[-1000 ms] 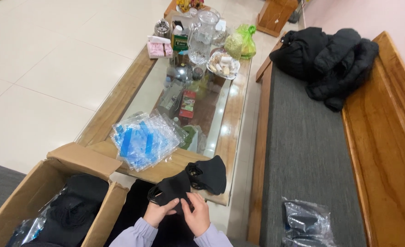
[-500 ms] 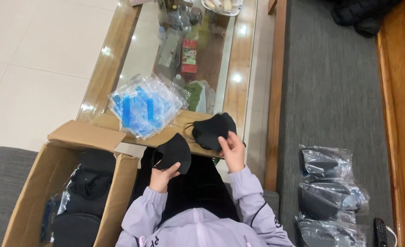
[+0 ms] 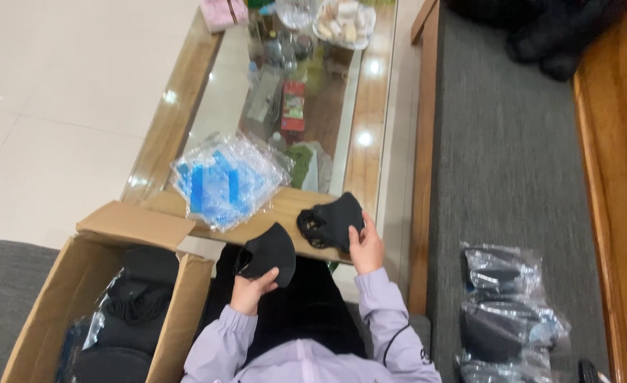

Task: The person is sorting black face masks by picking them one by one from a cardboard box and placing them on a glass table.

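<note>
Your left hand (image 3: 251,289) fingers pinch one mask (image 3: 267,253); your right hand (image 3: 365,248) grips the mask stack (image 3: 331,220) at two o'clock.

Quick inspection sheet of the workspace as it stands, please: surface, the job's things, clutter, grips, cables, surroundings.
Surface: wood-framed glass table, near edge bare.
Job's things: one black mask in the left hand; a stack of black masks under the right hand, resting on the table edge.
Clutter: pile of clear bags with blue print; bottles, a red box and a snack dish farther back.
Grips: both hands closed on masks.
Cables: nothing seen.
Surroundings: open cardboard box holding bagged black items at left; grey bench cushion at right with bagged masks; dark coat at top.
</note>
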